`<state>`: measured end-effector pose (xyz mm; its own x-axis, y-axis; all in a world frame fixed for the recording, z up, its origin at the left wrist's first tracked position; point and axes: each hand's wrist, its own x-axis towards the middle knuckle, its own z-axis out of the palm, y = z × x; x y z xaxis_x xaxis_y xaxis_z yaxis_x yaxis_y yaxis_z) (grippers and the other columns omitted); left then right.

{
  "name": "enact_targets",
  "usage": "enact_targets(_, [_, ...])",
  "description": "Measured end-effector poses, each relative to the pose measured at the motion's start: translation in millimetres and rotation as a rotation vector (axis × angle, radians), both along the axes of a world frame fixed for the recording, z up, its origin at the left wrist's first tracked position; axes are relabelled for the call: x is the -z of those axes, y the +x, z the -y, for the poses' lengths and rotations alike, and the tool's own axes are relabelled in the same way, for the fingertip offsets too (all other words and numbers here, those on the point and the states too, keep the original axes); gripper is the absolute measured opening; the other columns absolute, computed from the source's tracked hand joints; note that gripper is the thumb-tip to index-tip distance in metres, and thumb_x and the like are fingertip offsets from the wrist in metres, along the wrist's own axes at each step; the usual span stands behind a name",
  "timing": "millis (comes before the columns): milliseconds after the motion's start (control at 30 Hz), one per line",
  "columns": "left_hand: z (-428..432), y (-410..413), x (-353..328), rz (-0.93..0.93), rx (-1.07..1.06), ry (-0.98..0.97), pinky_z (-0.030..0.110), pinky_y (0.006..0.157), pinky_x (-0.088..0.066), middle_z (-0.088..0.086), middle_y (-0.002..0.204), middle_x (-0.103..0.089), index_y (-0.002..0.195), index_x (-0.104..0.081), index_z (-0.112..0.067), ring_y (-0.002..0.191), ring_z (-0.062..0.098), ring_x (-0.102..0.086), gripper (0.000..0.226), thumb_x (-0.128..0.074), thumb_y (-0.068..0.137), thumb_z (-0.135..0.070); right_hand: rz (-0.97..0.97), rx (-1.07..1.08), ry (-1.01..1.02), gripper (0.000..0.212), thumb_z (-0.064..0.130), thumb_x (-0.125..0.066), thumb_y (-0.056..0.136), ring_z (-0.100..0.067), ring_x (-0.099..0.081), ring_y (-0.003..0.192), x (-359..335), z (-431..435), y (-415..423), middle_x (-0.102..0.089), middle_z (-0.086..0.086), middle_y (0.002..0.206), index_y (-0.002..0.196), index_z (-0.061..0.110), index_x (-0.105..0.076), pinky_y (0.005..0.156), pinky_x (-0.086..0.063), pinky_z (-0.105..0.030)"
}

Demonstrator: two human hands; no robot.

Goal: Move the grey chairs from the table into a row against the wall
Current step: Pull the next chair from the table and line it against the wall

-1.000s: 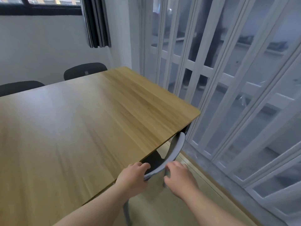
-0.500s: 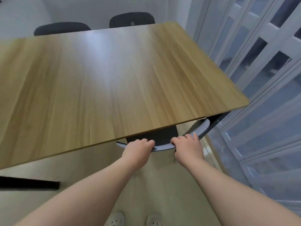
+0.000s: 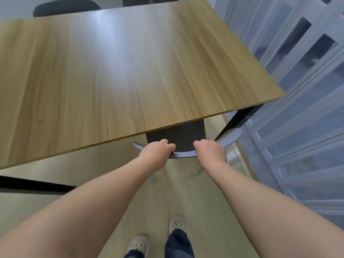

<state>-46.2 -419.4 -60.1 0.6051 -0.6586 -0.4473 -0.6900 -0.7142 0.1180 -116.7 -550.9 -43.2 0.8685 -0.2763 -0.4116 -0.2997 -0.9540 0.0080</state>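
Chair: grey plastic chair with curved backrest point(image 3: 184, 155), pushed in at the near edge of the light wooden surface point(image 3: 130, 71), its dark seat mostly under it.
Grip: left hand point(image 3: 155, 153) and right hand point(image 3: 211, 152) sit side by side on the backrest top, fingers point(image 3: 167, 144) curled over the rim and clamping it.
Handling: probably light, with a stiff shell and thin metal legs; the smooth rim may slip.
Hold point: backrest top, hands apart for balance; the pull back should clear the black surface leg point(image 3: 238, 120) just beside the chair.

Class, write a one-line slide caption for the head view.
Left hand and right hand grip the curved back of a grey chair tucked under the table.
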Motion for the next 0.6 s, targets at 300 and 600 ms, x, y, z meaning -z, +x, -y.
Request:
enact_targets(300, [-46, -46, 0, 0.006, 0.256, -0.008, 0.029, 0.068, -0.04, 0.009, 0.117, -0.058, 0.119, -0.057, -0.014, 0.098, 0.028, -0.062, 0.029, -0.044, 0.095, -0.003, -0.029, 0.243, -0.01, 0.027, -0.01, -0.046, 0.081, -0.027, -0.044, 0.079, 4, -65, -78, -0.035, -0.001, 0.065, 0.088, 0.016, -0.047, 0.064, -0.034, -0.03])
enact_targets(600, [-137, -111, 16, 0.035, 0.513, 0.048, 0.035, 0.068, -0.038, 0.012, 0.119, -0.054, 0.121, -0.054, -0.01, 0.1, 0.036, -0.063, 0.036, -0.043, 0.089, 0.004, -0.126, 0.369, 0.042, 0.031, -0.007, -0.045, 0.085, -0.03, -0.059, 0.105, 6, -177, -168, -0.061, -0.011, 0.12, 0.098, 0.021, -0.051, 0.072, -0.041, -0.033])
